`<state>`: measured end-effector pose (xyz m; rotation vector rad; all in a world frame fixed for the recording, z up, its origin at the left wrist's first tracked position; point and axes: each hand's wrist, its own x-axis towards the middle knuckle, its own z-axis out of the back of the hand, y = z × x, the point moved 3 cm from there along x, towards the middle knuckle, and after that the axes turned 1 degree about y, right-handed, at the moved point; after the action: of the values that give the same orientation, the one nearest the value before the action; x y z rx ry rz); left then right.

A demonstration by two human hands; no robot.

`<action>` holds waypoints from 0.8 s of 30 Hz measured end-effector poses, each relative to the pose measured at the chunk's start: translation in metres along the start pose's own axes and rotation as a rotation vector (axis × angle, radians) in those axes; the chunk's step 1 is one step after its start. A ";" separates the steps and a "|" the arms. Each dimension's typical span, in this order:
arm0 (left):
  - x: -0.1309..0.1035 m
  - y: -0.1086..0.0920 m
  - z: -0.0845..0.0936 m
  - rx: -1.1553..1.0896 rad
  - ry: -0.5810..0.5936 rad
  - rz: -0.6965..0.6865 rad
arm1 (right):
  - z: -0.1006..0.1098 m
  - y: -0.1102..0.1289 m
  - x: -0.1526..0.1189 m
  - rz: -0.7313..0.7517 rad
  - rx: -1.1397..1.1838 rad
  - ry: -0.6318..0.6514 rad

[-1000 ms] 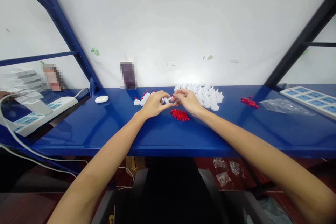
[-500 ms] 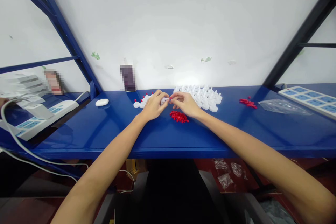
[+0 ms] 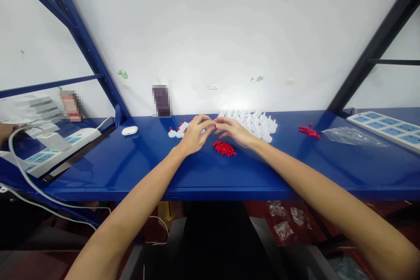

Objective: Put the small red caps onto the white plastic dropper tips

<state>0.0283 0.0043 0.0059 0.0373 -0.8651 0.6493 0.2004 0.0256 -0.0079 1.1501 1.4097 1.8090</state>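
My left hand is closed around a small white plastic bottle, mostly hidden by the fingers. Against it, my right hand pinches a tiny red cap at the bottle's tip; whether the cap is seated I cannot tell. Just below the hands lies a pile of red caps. White bottles with red tips stand beyond my left hand, which covers some of them. Behind my right hand is a large cluster of uncapped white bottles with narrow nozzles.
On the blue table are a white earbud case, more red caps and a clear plastic bag. A dark, blurred-out phone-like object leans on the wall. Power strips lie at both sides; part of another person's hand shows far left.
My fingers have closed in further over the bottle and cap, so less of the bottle shows. The whole view has shifted slightly.
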 end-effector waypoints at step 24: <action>0.005 0.000 -0.013 -0.692 -0.043 0.449 | 0.001 0.006 -0.001 0.208 -0.227 -0.203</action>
<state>0.0396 0.0106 0.0013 -0.7873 -1.1132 0.7330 0.2022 0.0229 -0.0022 1.3551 0.9730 1.8740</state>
